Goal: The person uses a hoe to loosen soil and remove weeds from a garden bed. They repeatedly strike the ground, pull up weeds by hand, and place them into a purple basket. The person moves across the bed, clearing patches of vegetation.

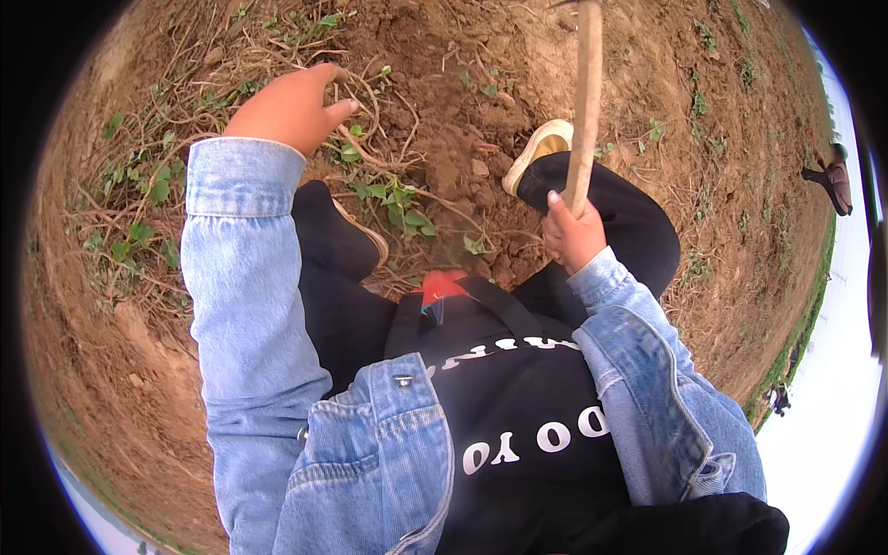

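My right hand (pixel 574 232) is closed around a pale wooden tool handle (pixel 587 104) near its lower end. The handle rises to the top edge of the view, where only a sliver of a dark head shows. Over a tangle of dry vines with green leaves (pixel 371 142) is my left hand (pixel 291 107), thumb and forefinger apart. Its other fingers are hidden behind the hand, and the vine stems lie close by its fingertips. Loose brown soil (pixel 451 156) with clods lies between my feet, to the right of the vines.
A light-soled shoe (pixel 541 149) stands beside the handle; my other shoe (pixel 361 232) is by the leafy stems. More vines (pixel 139 194) spread leftward. Another person (pixel 832 180) is on the field at far right, with green growth along the field's edge.
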{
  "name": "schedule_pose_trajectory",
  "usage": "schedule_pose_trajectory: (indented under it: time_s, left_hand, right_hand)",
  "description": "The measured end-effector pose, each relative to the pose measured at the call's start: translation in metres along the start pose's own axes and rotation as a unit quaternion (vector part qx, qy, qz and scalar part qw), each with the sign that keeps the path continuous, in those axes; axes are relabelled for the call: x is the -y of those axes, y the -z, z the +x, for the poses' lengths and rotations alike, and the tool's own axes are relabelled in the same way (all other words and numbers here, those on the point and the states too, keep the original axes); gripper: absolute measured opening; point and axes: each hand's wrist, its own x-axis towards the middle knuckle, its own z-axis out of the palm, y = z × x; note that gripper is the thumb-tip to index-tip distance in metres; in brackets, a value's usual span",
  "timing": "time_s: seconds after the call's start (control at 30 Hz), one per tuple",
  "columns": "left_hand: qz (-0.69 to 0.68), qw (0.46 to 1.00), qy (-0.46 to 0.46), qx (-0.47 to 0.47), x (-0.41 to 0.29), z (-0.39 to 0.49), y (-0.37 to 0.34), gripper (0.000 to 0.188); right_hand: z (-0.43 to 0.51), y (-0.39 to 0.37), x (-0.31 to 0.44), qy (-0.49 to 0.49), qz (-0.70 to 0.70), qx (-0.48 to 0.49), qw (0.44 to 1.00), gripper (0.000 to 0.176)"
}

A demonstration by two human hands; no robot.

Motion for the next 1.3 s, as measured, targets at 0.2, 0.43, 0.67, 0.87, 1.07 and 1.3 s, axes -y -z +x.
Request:
schedule_pose_trajectory:
  time_s: [0.2, 0.43, 0.67, 0.87, 1.07, 1.3]
  left_hand:
    - [-0.021, 0.998, -0.012, 0.054, -0.012, 0.007, 0.003, 0.04]
    - [-0.063, 0.998, -0.019, 0.017, -0.007, 0.006, 0.008, 0.038]
    - [-0.185, 0.968, -0.025, -0.167, 0.01, -0.006, 0.04, 0.031]
    - [-0.283, 0.905, 0.104, -0.301, 0.04, -0.019, 0.067, 0.037]
    - [-0.182, 0.946, 0.117, -0.24, 0.05, -0.004, 0.054, 0.035]
    - [-0.17, 0.964, 0.059, -0.197, 0.045, 0.012, 0.048, 0.036]
  right_hand:
    - [0.021, 0.014, -0.065, -0.285, 0.078, 0.008, 0.955, 0.021]
    - [0.003, 0.018, -0.017, -0.152, 0.029, 0.03, 0.987, 0.028]
    - [0.057, -0.019, 0.175, 0.413, -0.139, -0.097, 0.895, 0.03]
    - [0.151, -0.12, 0.259, 0.616, 0.084, 0.022, 0.783, 0.034]
    - [0.201, -0.175, 0.027, 0.201, -0.371, -0.033, 0.906, 0.032]
    - [0.257, -0.13, -0.031, -0.199, -0.271, 0.086, 0.938, 0.035]
